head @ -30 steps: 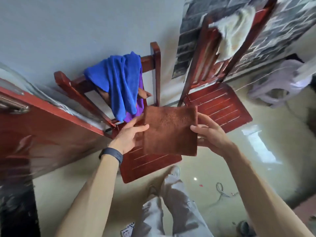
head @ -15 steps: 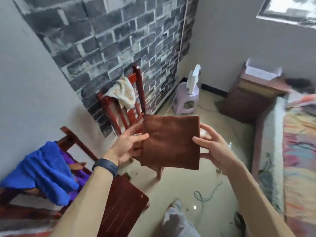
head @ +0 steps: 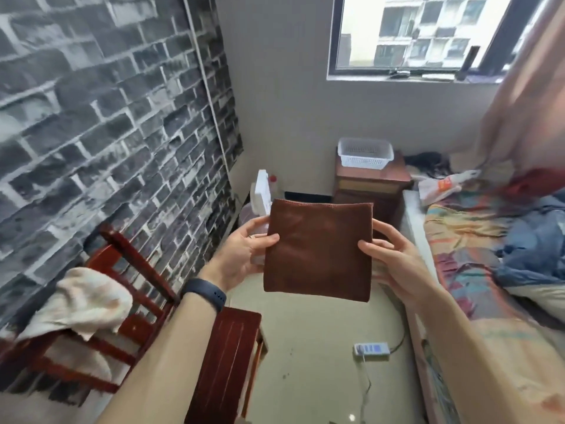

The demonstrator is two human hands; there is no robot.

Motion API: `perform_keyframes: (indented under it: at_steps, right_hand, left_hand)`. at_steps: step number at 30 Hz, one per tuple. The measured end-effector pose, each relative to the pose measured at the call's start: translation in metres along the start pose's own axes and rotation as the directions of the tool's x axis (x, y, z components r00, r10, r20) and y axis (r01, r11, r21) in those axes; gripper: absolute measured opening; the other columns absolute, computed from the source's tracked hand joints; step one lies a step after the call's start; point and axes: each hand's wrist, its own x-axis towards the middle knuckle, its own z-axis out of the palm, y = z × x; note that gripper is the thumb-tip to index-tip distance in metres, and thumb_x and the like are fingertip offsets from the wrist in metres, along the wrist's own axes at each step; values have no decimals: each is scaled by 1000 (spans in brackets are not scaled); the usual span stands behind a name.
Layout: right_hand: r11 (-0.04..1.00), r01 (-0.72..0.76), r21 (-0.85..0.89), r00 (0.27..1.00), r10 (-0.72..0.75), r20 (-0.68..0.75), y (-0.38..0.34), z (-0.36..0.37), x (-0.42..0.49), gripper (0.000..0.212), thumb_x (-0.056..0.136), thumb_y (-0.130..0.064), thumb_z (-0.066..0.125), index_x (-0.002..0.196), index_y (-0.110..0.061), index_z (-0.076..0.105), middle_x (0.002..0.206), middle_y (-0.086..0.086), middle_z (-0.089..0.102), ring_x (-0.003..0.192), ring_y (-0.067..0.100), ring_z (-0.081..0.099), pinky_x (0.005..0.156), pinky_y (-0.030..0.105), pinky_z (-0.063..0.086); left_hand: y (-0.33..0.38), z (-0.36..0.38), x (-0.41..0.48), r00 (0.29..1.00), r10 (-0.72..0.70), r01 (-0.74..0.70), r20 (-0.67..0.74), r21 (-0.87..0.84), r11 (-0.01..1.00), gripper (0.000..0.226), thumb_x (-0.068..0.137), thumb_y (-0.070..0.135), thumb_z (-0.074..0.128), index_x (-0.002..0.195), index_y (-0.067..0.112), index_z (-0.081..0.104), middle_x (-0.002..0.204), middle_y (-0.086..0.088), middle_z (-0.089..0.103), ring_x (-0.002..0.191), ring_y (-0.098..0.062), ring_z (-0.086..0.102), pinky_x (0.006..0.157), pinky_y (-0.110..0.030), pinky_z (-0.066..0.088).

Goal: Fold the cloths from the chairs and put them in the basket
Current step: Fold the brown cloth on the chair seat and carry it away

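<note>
Left hand (head: 244,255) and right hand (head: 394,258) pinch folded brown cloth (head: 318,249), short of basket (head: 365,153); cream cloth (head: 82,301), far left of basket, unfolded.

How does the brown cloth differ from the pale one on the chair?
The brown cloth is folded flat and square; the cream cloth hangs crumpled. The left hand and right hand hold the brown cloth; the cream cloth drapes over the chair. Neither is in the basket.

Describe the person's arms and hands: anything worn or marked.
Both are bare, with no sleeves in view. The left hand has a dark wristband with small strap holes at its wrist. The right hand wears nothing visible.
</note>
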Motion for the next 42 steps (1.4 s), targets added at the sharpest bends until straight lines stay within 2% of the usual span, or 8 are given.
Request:
perform_keyframes:
  at_steps: [10,14,19,22,26,31,36,42]
  right_hand:
    - [997,-66,26,993,68,-94,-21,-77,156,47,84,-16,79,123,-38,68,114,12,74,104,27,73,70,44,61]
    - [995,-95,11,987,95,-126,-20,-104,237,51,76,-26,86,121,-42,68,115,10,75,106,26,73,73,47,61]
    - [991,-132,18,975,133,-177,-32,-137,349,57,67,-31,89,119,-44,69,114,8,75,106,23,73,73,44,60]
    - [988,-154,30,962,157,-223,-46,-152,408,51,73,-26,87,118,-44,69,114,8,75,105,23,73,72,43,60]
    - [981,-191,27,939,191,-285,-63,-177,476,42,84,-20,80,116,-44,70,112,6,76,99,21,75,67,38,59]
    - [962,-272,25,911,266,-316,-66,-222,559,39,86,-18,76,115,-43,70,112,2,77,102,20,74,72,41,60]
    - [916,-400,37,861,389,-327,-47,-285,656,37,88,-17,74,117,-40,69,114,0,76,96,20,75,71,39,59]
    - [837,-544,63,789,536,-302,-25,-360,795,31,91,-19,70,106,-46,71,107,-4,77,90,17,76,66,35,59]
  left_hand:
    - [26,36,193,995,-87,87,43,20,996,43,87,8,72,123,30,64,105,-8,75,87,-21,73,66,-39,58]
    - [34,35,291,988,-127,124,90,38,992,43,85,11,76,121,32,66,111,-11,74,90,-23,73,68,-41,59]
    - [59,41,423,973,-175,163,153,86,983,48,76,17,81,119,36,68,116,-10,73,102,-24,70,91,-54,54]
    - [77,49,495,959,-219,197,178,135,971,45,82,15,77,121,36,66,115,-8,73,99,-23,71,90,-54,55]
    - [92,67,579,951,-261,233,166,170,957,42,86,13,74,121,34,64,113,-6,74,97,-20,72,83,-47,58]
    - [82,91,676,933,-330,298,147,201,933,38,89,13,71,118,35,63,109,-4,76,101,-23,72,90,-53,56]
    - [57,119,778,897,-436,414,75,207,887,31,91,15,70,116,31,61,105,-1,77,92,-19,74,75,-43,60]
    - [47,159,908,857,-512,510,-50,210,834,30,92,17,68,120,24,57,110,-3,75,91,-19,73,78,-41,58]
